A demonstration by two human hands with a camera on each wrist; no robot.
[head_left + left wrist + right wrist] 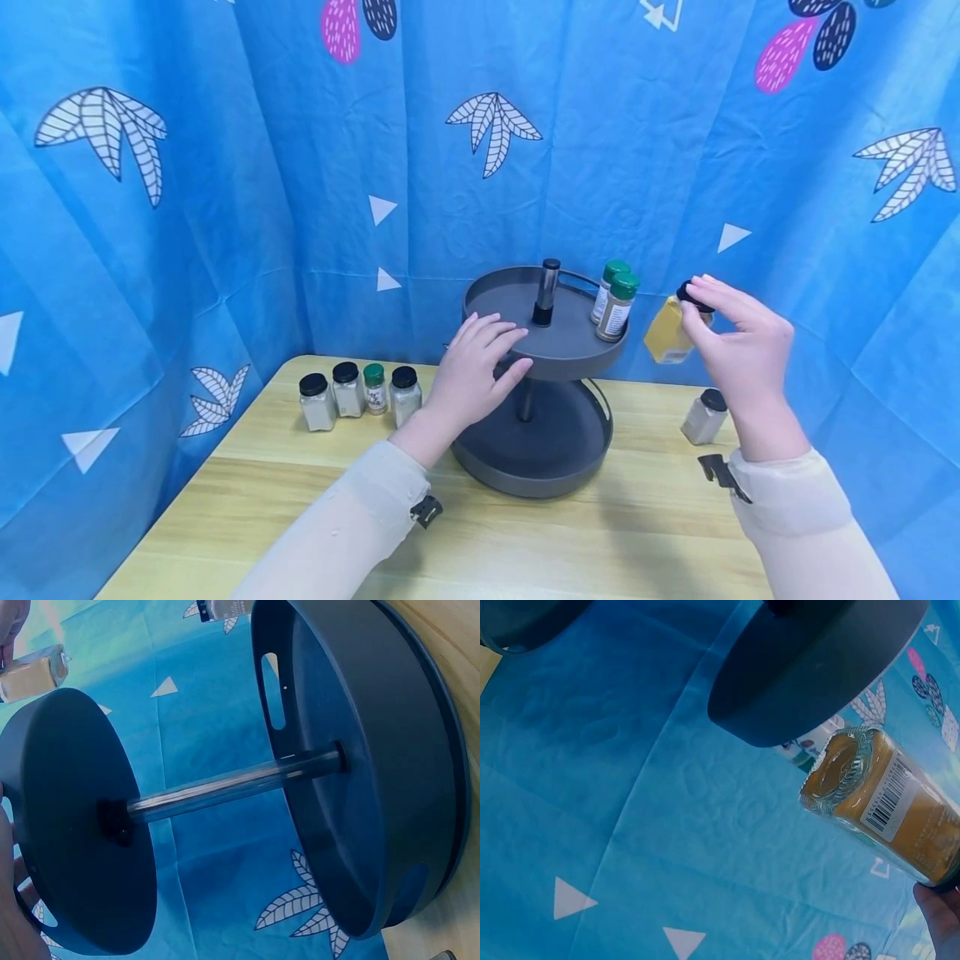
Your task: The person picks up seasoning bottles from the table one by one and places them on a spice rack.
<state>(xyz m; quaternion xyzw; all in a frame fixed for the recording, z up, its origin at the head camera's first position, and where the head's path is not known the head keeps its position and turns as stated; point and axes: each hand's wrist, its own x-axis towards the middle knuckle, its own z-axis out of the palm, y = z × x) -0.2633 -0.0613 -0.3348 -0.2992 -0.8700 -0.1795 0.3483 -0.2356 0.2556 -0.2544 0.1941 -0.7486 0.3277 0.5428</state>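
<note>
Right of the left hand [471,371], the right hand [742,337] is grasping a yellow jar [664,333] by its lid [683,292].
At the left's extended fingers [489,330], a two-tier tray [573,367] is standing.

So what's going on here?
A person's right hand holds a jar with yellow contents by its black cap, midair beside a two-tier stand. The left hand is at the upper tier's rim. Two green-capped jars stand on that tier; four jars are on the table to the left, one to the right.

The jar [891,806] looks glossy glass, the stand [558,365] matt, the curtain [630,167] creased cloth.
</note>
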